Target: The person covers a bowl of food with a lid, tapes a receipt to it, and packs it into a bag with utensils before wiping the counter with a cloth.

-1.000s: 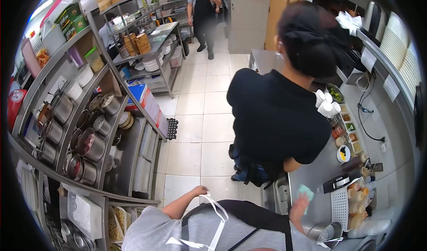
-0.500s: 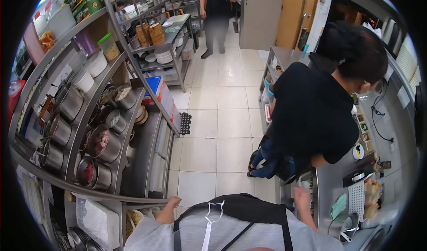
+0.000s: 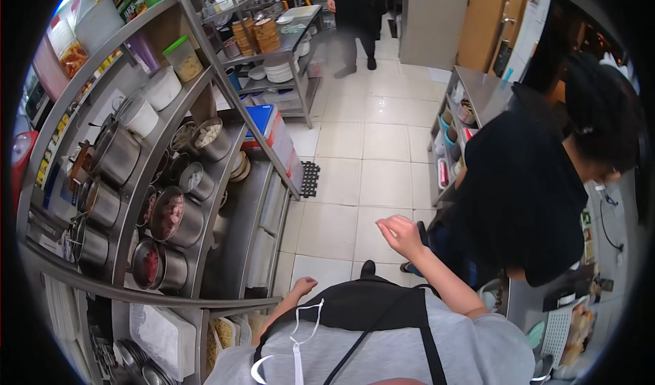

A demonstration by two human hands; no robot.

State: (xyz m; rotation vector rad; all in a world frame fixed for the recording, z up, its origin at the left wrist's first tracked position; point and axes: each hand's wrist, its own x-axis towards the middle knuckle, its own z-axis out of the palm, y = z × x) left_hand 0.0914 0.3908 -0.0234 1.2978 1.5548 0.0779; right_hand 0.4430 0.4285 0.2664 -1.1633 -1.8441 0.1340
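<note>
My right hand [image 3: 401, 236] is raised over the floor tiles in front of me, its fingers loosely bent and the thumb apart, with nothing in it. Low at my left side hangs my left hand [image 3: 304, 286], small in view, fingers loosely curled and apart from any object. It is nearest to the steel shelf rack [image 3: 232, 295]. On that rack stand a pot of raw meat pieces [image 3: 172, 214], a pot of red contents [image 3: 147, 265] and a pot of pale round pieces [image 3: 209, 137]. My black apron [image 3: 341, 306] covers my chest.
At my right a person in black [image 3: 522, 180] bends over the steel counter [image 3: 525, 310], close to my right arm. Another person in a black apron [image 3: 353, 10] stands in the far aisle. A black mat [image 3: 310, 179] lies beside the rack. White basket [image 3: 559, 330] at right.
My right hand has come forward and inward from beside the counter to in front of me. The view has turned, so the rack and both people appear further right.
</note>
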